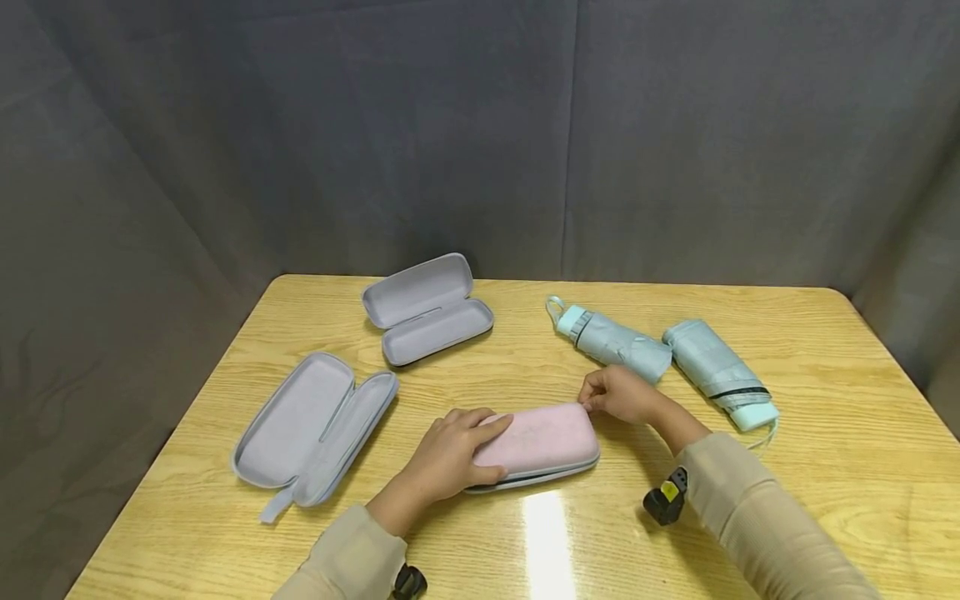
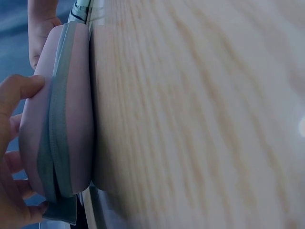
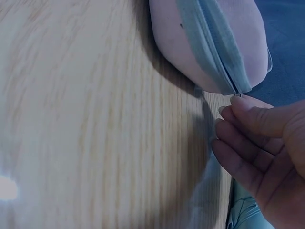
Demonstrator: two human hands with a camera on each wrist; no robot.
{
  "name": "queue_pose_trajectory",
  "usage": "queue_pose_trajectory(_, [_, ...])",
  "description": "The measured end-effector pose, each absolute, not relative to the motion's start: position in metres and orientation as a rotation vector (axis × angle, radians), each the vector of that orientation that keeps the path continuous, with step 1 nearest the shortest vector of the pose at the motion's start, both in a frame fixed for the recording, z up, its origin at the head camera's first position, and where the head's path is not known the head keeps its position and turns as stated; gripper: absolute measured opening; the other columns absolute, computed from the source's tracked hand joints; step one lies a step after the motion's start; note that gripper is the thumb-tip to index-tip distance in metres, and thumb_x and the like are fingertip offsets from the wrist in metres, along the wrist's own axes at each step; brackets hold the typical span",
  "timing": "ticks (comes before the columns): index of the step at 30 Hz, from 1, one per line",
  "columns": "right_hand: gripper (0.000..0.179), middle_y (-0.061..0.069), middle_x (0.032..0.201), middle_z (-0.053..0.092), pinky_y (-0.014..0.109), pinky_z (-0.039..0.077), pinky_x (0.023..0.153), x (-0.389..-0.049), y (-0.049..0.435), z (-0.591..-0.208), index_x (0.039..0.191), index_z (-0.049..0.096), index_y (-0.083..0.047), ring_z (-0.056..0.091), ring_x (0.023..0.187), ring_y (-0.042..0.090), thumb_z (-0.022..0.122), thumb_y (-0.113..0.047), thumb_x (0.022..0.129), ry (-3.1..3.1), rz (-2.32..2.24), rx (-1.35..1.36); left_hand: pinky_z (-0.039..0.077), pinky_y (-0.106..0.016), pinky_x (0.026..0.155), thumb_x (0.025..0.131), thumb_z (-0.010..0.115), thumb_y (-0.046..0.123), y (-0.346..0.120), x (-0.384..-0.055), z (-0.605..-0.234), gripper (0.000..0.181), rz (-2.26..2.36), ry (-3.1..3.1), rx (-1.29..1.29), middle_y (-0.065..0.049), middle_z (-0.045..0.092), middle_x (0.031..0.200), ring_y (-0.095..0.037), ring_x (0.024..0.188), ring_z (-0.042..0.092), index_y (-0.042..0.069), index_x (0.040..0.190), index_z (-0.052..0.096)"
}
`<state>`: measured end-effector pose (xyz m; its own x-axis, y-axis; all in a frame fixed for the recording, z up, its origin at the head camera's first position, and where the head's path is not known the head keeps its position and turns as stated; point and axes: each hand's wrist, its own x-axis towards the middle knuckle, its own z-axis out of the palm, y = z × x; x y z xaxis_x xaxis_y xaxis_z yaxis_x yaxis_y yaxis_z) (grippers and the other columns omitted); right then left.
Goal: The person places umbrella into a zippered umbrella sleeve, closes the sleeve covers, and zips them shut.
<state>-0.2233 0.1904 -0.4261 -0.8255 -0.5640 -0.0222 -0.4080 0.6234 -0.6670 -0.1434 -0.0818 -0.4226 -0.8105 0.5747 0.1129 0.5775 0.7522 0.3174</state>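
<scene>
A pink zip case (image 1: 536,442) lies with its lid down near the front middle of the table. My left hand (image 1: 446,454) grips its left end, thumb on the near side and fingers across the top. At the case's right far corner, my right hand (image 1: 618,393) pinches the small zipper pull (image 3: 238,95) between thumb and index finger. Grey-green zipper tape (image 2: 59,119) runs along the side, and a narrow gap between its two edges shows near the left end. The case's inside is hidden.
Two open grey cases, one at the left (image 1: 300,433) and one at the back (image 1: 435,312), stand on the table (image 1: 847,467). Two folded mint umbrellas lie to the right, one behind my right hand (image 1: 618,342) and one farther right (image 1: 716,367).
</scene>
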Motion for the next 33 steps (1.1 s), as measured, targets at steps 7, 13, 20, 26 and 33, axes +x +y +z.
queue_pose_trajectory(7, [0.008, -0.003, 0.066, 0.058, 0.024, 0.038, 0.052, -0.2227, 0.1907, -0.4276, 0.069, 0.061, -0.006, 0.044, 0.059, 0.008, 0.063, 0.000, 0.074, 2.630, -0.986, -0.787, 0.040, -0.042, 0.077, 0.075, 0.060, 0.045, -0.0812, -0.1432, -0.4220, 0.060, -0.545, -2.946, -0.934, -0.007, 0.047, 0.122, -0.026, 0.103, 0.045, 0.020, 0.127, 0.045])
queue_pose_trajectory(13, [0.006, -0.002, 0.066, 0.058, 0.024, 0.039, 0.053, -0.2223, 0.1918, -0.4277, 0.070, 0.061, -0.004, 0.045, 0.059, 0.009, 0.063, 0.001, 0.074, 2.631, -0.996, -0.769, 0.040, -0.044, 0.077, 0.074, 0.060, 0.047, -0.0803, -0.1438, -0.4222, 0.061, -0.545, -2.951, -0.912, -0.008, 0.047, 0.122, -0.026, 0.102, 0.045, 0.020, 0.127, 0.045])
queue_pose_trajectory(20, [0.007, 0.003, 0.067, 0.059, 0.024, 0.042, 0.054, -0.2218, 0.1928, -0.4257, 0.071, 0.060, 0.000, 0.049, 0.061, 0.010, 0.059, 0.005, 0.075, 2.591, -1.057, -0.732, 0.041, -0.041, 0.073, 0.074, 0.061, 0.046, -0.0783, -0.1458, -0.4243, 0.061, -0.495, -2.926, -0.877, -0.008, 0.049, 0.119, -0.027, 0.097, 0.047, 0.016, 0.126, 0.047])
queue_pose_trajectory(26, [0.005, 0.006, 0.066, 0.059, 0.024, 0.043, 0.053, -0.2202, 0.1940, -0.4245, 0.072, 0.060, 0.003, 0.051, 0.061, 0.012, 0.058, 0.006, 0.076, 2.571, -1.083, -0.703, 0.041, -0.043, 0.073, 0.074, 0.061, 0.047, -0.0785, -0.1476, -0.4250, 0.062, -0.453, -2.932, -0.824, -0.009, 0.049, 0.119, -0.029, 0.097, 0.047, 0.016, 0.126, 0.047])
queue_pose_trajectory(33, [0.005, 0.003, 0.065, 0.058, 0.026, 0.042, 0.053, -0.2199, 0.1965, -0.4250, 0.072, 0.060, 0.002, 0.049, 0.060, 0.011, 0.058, 0.004, 0.077, 2.595, -1.063, -0.698, 0.040, -0.043, 0.072, 0.075, 0.057, 0.050, -0.0755, -0.1486, -0.4241, 0.064, -0.381, -2.949, -0.795, -0.008, 0.049, 0.118, -0.029, 0.098, 0.047, 0.016, 0.127, 0.045])
